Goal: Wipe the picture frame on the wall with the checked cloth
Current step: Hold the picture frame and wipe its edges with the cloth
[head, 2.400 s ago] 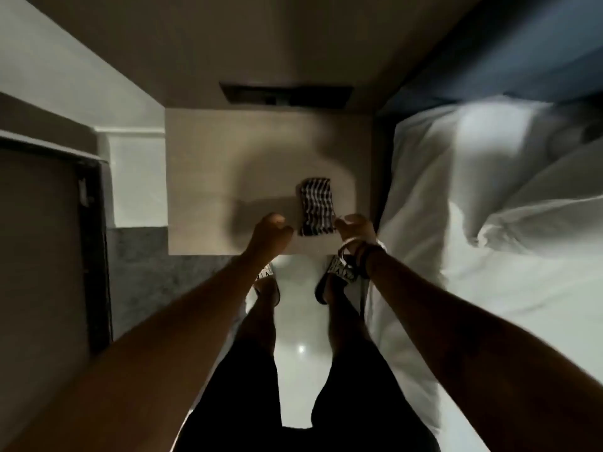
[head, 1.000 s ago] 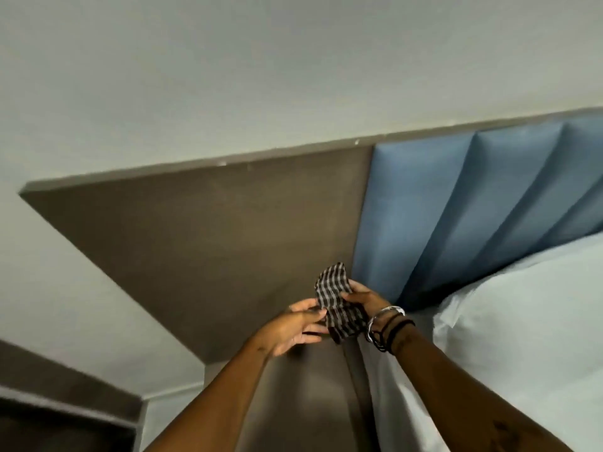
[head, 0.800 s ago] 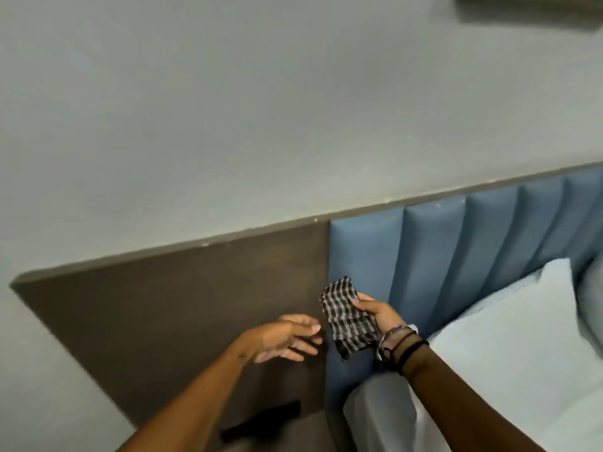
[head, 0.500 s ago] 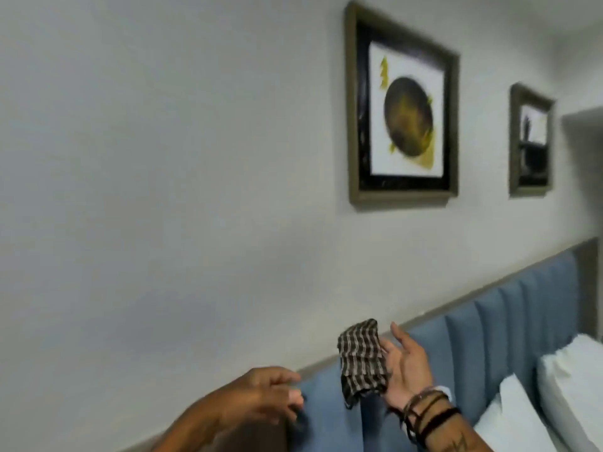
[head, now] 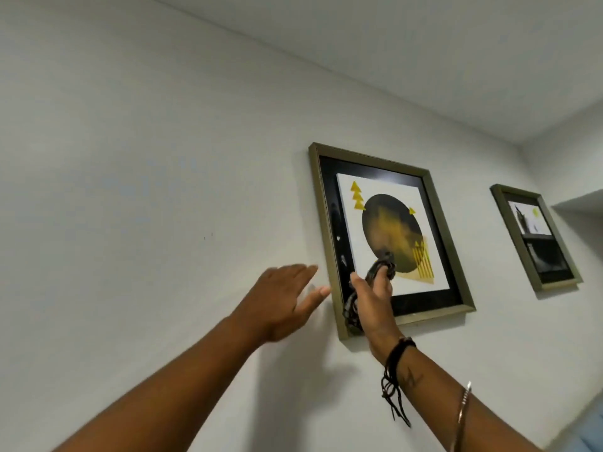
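A picture frame (head: 437,203) with a dull gold rim, black mount and a dark circle print hangs on the white wall. My right hand (head: 373,296) is raised in front of its lower left part, shut on the checked cloth (head: 354,303), which is bunched and mostly hidden behind the palm and fingers. Whether the cloth touches the glass I cannot tell. My left hand (head: 284,303) is open with fingers apart, just left of the frame's lower left edge, close to the wall.
A second, smaller frame (head: 535,236) hangs further right on the same wall. The ceiling (head: 424,53) runs across the top. A corner of blue headboard (head: 590,438) shows at the bottom right.
The view has swung up from the bedside table to the wall. My right hand picked up the cloth and raised it to the frame; my left hand let go and rose beside the frame.
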